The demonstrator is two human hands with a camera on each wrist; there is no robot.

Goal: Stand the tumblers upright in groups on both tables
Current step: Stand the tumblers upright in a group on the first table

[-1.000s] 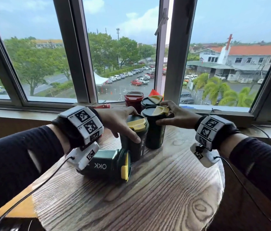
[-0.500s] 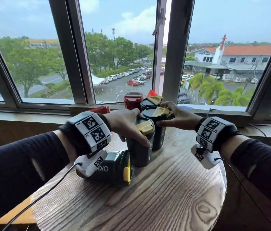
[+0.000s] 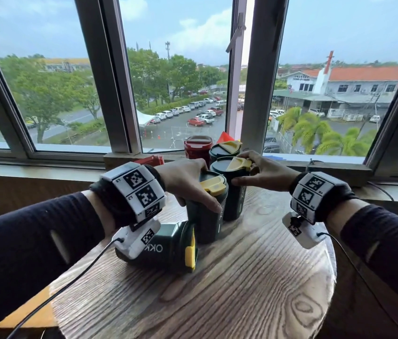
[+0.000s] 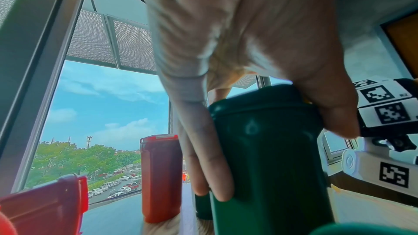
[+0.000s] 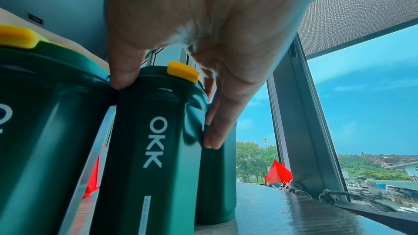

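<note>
On the round wooden table [image 3: 242, 289] stand three dark green tumblers with yellow lid flaps. My left hand [image 3: 188, 184] grips the nearest upright green tumbler [image 3: 205, 216] [image 4: 267, 158] from above, fingers down its sides. My right hand [image 3: 264, 172] holds the second upright green tumbler [image 3: 232, 192] [image 5: 156, 149] at its lid, thumb and fingers on opposite sides. A third green tumbler [image 3: 224, 150] and a red tumbler [image 3: 196, 146] [image 4: 160, 176] stand upright behind them. One green tumbler [image 3: 168, 248] lies on its side under my left wrist. Another red tumbler [image 3: 152, 160] [image 4: 45, 206] lies at the back left.
The window frame and sill [image 3: 315, 165] run just behind the tumblers. A red folded object [image 3: 226, 137] [image 5: 277, 172] sits on the sill, with a cable [image 5: 334, 196] along it. Bare tabletop spreads toward the near and right edges.
My left hand has slid its upright green tumbler a little right, closer to the one under my right hand. The right hand stays on its lid.
</note>
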